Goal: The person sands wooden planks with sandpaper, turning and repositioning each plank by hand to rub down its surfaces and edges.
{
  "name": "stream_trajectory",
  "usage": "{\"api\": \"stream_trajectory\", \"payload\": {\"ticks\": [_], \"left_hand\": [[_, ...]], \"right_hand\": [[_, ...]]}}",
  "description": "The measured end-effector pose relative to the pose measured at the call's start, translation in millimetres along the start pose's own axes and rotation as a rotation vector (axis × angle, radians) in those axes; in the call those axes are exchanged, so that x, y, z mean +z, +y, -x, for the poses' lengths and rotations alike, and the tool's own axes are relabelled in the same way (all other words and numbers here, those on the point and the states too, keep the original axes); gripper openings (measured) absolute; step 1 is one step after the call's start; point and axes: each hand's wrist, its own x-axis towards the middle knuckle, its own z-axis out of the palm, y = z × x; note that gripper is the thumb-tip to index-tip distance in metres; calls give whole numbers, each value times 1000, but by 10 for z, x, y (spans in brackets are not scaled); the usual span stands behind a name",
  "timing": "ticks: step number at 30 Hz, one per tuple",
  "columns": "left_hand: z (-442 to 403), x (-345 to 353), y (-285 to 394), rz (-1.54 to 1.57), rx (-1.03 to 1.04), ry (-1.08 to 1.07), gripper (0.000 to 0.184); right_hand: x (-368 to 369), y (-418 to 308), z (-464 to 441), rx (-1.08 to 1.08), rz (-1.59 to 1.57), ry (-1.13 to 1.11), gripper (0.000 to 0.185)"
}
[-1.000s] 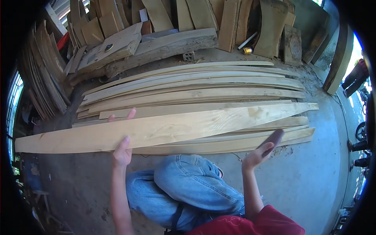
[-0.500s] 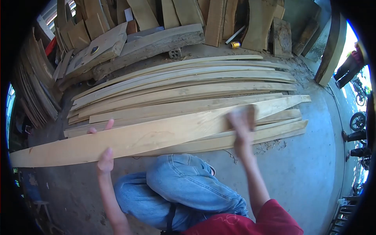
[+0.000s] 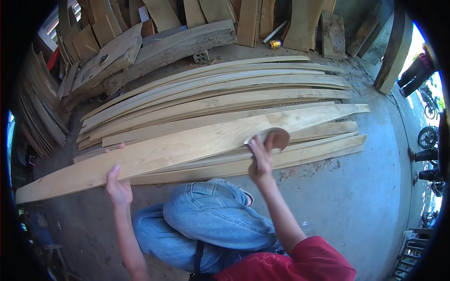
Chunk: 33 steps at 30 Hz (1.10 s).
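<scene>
A long pale wooden board (image 3: 187,144) slants across in front of me, its left end lower and nearer. My left hand (image 3: 118,185) grips it toward that end, thumb on the near edge and fingertips showing past the far edge. My right hand (image 3: 262,159) is closed on a curled brown piece of sandpaper (image 3: 280,139), pressed against the board's near edge right of its middle. The hand is slightly blurred. Beneath the board, several similar planks (image 3: 225,100) lie side by side on the floor.
Thick rough slabs (image 3: 187,40) lie behind the planks, with boards leaning at the back. A yellow can (image 3: 274,44) sits on the floor there. More thin boards (image 3: 44,107) stand at left. A person (image 3: 417,70) and motorbikes (image 3: 428,140) are at the far right.
My right hand has moved left and toward me along the board with the sandpaper. My left hand keeps its grip; the whole view has shifted slightly.
</scene>
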Motion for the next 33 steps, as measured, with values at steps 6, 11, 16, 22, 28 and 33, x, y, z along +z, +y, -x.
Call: {"api": "stream_trajectory", "payload": {"ticks": [6, 11, 16, 22, 28, 33], "left_hand": [[30, 232, -74, -79, -162, -36, 46], [-28, 432, -134, -36, -192, 11, 41], [-106, 445, -101, -50, -167, 53, 38], [-74, 387, -111, -51, -208, 53, 39], [-72, 371, -147, -48, -230, 77, 45], [-77, 313, -124, -93, -195, -4, 51]], "right_hand": [[-75, 653, -169, 539, -93, 527, 35], [244, -157, -268, 336, -170, 218, 45], [98, -98, -290, 10, -119, -163, 43], [-719, 1593, -16, 830, 324, 248, 35], [-832, 1333, -89, 629, 149, 366, 36], [-285, -127, -854, 127, -95, -306, 51]]}}
